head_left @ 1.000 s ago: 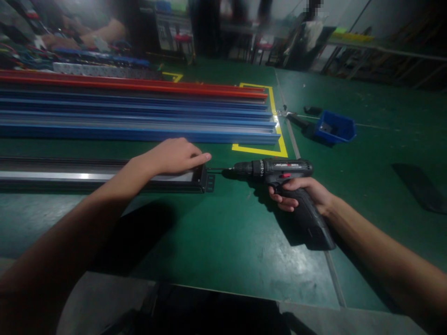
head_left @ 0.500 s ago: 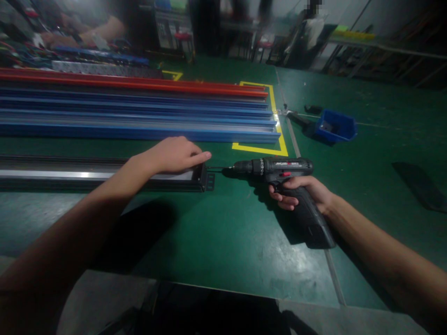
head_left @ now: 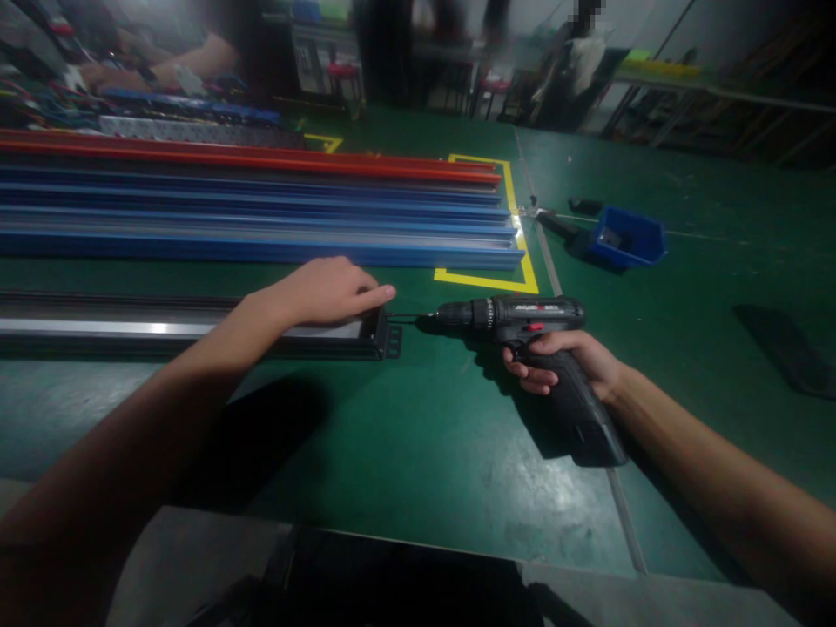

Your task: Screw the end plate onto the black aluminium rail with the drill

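My right hand [head_left: 565, 361] is wrapped round the grip of a black cordless drill [head_left: 539, 315], its bit pointing left. The long thin bit [head_left: 411, 314] reaches the end cap of a long black rail housing [head_left: 326, 346] with a pale strip inside. Over the far edge of that housing, close to its right end, lies my left hand [head_left: 326, 292], thumb stretched toward the end cap and the other fingers curled down out of sight. A small slotted bracket [head_left: 394, 342] sticks out from the end cap, just below the bit.
Long blue rails [head_left: 261, 244] and a red rail [head_left: 261, 158] lie beyond the housing, inside yellow tape [head_left: 487, 280]. A blue bin [head_left: 630, 237] stands at the right beside a dark tool [head_left: 562, 224]. Another person's arm [head_left: 196, 63] is over wiring at the far left.
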`<state>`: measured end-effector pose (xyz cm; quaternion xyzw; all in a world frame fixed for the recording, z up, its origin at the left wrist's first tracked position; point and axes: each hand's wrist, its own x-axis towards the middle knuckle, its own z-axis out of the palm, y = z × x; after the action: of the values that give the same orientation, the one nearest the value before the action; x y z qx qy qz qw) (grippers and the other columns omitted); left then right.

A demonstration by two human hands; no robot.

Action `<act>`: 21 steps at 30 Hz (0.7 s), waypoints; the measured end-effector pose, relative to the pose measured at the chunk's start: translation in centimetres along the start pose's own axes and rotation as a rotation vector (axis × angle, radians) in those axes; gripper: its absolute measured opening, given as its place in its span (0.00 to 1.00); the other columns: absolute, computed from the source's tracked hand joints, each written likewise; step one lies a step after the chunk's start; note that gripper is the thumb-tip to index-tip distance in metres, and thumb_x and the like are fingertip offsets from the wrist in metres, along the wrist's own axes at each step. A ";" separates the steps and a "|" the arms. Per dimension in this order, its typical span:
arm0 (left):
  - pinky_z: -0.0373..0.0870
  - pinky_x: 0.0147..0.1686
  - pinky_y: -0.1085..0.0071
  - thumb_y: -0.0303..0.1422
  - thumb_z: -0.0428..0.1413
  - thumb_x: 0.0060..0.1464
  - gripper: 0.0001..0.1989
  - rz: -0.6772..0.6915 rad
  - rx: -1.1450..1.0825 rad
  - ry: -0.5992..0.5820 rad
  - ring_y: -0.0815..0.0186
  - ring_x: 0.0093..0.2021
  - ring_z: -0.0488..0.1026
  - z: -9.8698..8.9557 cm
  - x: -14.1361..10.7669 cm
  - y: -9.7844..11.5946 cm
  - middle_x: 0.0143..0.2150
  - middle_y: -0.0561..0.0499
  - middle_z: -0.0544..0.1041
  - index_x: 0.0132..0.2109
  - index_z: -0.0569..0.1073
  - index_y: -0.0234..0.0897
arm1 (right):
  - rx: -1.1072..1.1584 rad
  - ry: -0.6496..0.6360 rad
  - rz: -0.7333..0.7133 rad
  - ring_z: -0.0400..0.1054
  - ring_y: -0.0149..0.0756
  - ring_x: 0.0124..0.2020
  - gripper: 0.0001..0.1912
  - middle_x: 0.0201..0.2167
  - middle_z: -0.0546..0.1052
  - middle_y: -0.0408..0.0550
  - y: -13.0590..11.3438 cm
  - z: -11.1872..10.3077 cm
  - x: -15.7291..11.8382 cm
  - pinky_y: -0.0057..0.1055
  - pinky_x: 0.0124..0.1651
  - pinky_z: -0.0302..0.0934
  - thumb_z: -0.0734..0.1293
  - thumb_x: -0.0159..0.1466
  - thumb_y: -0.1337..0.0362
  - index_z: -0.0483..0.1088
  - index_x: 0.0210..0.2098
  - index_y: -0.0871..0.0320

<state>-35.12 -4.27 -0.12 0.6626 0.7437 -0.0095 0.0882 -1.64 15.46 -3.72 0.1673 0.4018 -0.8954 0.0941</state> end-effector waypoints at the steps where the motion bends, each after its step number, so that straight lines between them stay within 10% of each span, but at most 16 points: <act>1: 0.58 0.32 0.66 0.58 0.37 0.68 0.37 0.001 0.004 0.004 0.61 0.30 0.73 0.0 0.0 0.0 0.32 0.46 0.82 0.33 0.82 0.41 | 0.003 0.000 0.002 0.60 0.25 0.21 0.12 0.32 0.77 0.53 0.0 0.0 0.0 0.25 0.27 0.67 0.69 0.62 0.69 0.77 0.43 0.71; 21: 0.59 0.33 0.67 0.57 0.38 0.68 0.36 0.007 0.002 0.001 0.61 0.31 0.74 0.2 0.0 -0.2 0.33 0.46 0.82 0.34 0.83 0.41 | 0.004 0.000 0.002 0.60 0.24 0.21 0.12 0.32 0.77 0.53 0.0 0.0 0.1 0.25 0.28 0.69 0.69 0.62 0.68 0.77 0.43 0.71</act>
<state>-35.29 -4.32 -0.29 0.6653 0.7415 -0.0096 0.0871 -1.68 15.48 -3.79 0.1678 0.3999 -0.8961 0.0947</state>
